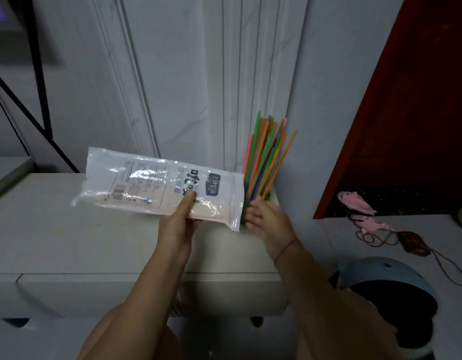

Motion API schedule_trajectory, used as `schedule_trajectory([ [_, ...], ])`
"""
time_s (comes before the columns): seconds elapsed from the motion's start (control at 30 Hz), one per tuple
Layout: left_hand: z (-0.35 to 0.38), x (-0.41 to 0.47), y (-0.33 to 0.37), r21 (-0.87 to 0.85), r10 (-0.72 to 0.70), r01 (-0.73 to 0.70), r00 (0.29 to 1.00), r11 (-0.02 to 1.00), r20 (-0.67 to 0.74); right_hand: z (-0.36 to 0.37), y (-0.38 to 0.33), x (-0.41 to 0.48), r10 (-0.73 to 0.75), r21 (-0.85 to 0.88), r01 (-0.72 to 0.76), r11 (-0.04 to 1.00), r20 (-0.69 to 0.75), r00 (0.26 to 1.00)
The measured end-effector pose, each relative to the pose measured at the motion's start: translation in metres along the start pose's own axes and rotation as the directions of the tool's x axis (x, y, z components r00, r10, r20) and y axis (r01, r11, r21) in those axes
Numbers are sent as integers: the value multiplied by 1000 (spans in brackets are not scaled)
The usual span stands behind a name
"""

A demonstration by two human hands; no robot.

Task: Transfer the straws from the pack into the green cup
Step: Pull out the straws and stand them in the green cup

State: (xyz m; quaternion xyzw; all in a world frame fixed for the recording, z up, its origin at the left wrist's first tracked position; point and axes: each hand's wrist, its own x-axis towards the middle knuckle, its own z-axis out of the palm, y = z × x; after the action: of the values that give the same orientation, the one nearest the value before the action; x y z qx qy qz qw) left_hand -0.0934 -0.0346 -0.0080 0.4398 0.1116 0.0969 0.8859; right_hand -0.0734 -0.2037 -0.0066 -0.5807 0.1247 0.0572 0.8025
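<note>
My left hand (181, 219) pinches the clear plastic straw pack (157, 185) near its printed label and holds it level above the white cabinet top (69, 229). The pack looks flat, with no coloured straws showing inside. Just right of the pack's open end stands a bundle of coloured straws (266, 157), upright and fanned out, in the green cup (244, 213), which is mostly hidden behind the pack and my right hand. My right hand (266, 222) is blurred, its fingers spread beside the cup's base, holding nothing that I can see.
A white wall with mouldings rises right behind the cup. To the right, a red door panel (406, 100), a lower white surface with pink toy figures (357, 203) and a corded pouch (411, 242), and a blue helmet (385, 281) below.
</note>
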Motion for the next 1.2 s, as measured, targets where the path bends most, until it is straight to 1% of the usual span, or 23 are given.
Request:
schedule_trajectory([
  [0.03,3,-3,0,58,41,-42,999,997,31,5,5,-4,128,196,-143,970,89,988],
  [0.07,5,-5,1,115,77,-84,995,990,63,8,8,-7,216,354,-268,896,180,960],
  [0.1,7,-8,1,168,104,-118,991,979,88,9,9,-9,248,452,-352,820,274,929],
  [0.13,7,-10,2,211,122,-141,987,967,101,11,8,-12,229,500,-400,768,369,901],
  [0.2,7,-13,2,266,137,-161,985,950,109,14,6,-14,164,522,-458,720,514,842],
  [0.27,6,-14,3,311,135,-170,982,935,129,16,4,-13,139,516,-482,709,567,812],
  [0.33,5,-14,3,353,133,-184,978,917,163,16,5,-10,157,509,-468,722,539,828],
  [0.37,5,-13,4,358,134,-187,977,915,167,15,7,-8,189,501,-450,739,487,853],
  [0.43,2,-10,4,326,128,-160,985,932,116,11,14,-3,270,479,-416,773,344,899],
  [0.47,0,-8,4,302,118,-136,990,944,77,9,17,-1,300,460,-403,791,283,911],
  [0.53,-7,-4,2,258,86,-89,996,962,20,7,22,0,324,393,-381,837,207,923],
  [0.6,-14,-1,0,194,45,-40,999,980,-20,7,22,-3,329,283,-359,889,148,933],
  [0.67,-17,1,-2,92,-16,22,998,996,-61,6,21,-4,250,186,-265,946,99,963],
  [0.73,-18,1,-5,7,-94,95,992,995,-88,4,19,-2,105,106,-112,988,67,992],
  [0.8,-18,2,-6,-28,-172,171,982,985,-81,3,16,-2,-14,26,12,1000,77,997],
  [0.83,-18,2,-7,-34,-212,210,974,977,-75,2,14,-2,-52,-12,53,999,85,995],
  [0.9,-19,3,-8,-70,-273,268,959,961,-72,1,9,-1,-104,-60,109,992,88,991],
  [0.97,-19,4,-7,-154,-301,287,951,945,-71,-3,4,1,-143,-61,149,987,87,986],
  [1.07,-21,5,-6,-252,-313,285,946,925,-79,-10,-4,3,-189,-54,194,980,87,978],
  [1.2,-26,6,-7,-319,-319,272,942,908,-106,-20,-14,4,-238,-39,240,970,51,970],
])
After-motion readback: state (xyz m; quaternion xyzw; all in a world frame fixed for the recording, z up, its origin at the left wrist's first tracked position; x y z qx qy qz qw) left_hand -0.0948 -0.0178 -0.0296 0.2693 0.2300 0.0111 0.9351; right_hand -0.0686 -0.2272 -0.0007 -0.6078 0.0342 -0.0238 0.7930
